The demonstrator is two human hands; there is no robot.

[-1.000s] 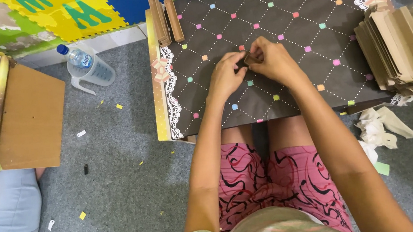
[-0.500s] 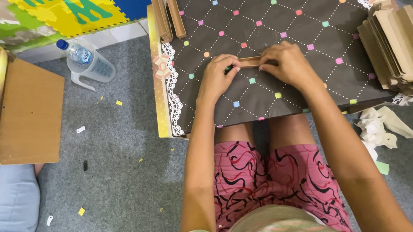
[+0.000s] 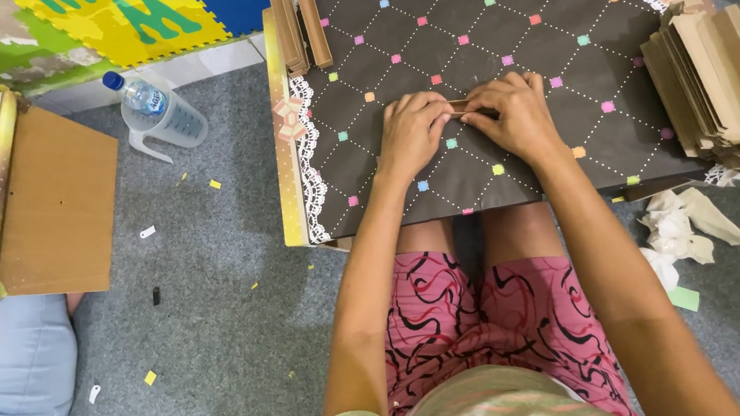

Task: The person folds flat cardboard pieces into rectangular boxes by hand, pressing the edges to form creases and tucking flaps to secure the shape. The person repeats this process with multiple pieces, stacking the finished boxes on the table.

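Fingers of both hands curl down onto a small brown cardboard strip [image 3: 461, 107], left hand [image 3: 412, 131] pinching one end, right hand [image 3: 514, 117] the other, pressing it flat against the dark dotted board [image 3: 498, 36] on the lap, likely to set a fold. Two finished-looking strips [image 3: 301, 27] wait at the board's far corner; a stack of brown cardboard pieces [image 3: 716, 84] sits within right-hand reach.

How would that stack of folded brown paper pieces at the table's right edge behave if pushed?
The stack of folded brown paper pieces would probably slide and fan apart, since its layers already sit splayed. Likely light and floppy, being thin paper. It overhangs the table edge, so a sideways push might spill some onto the floor.
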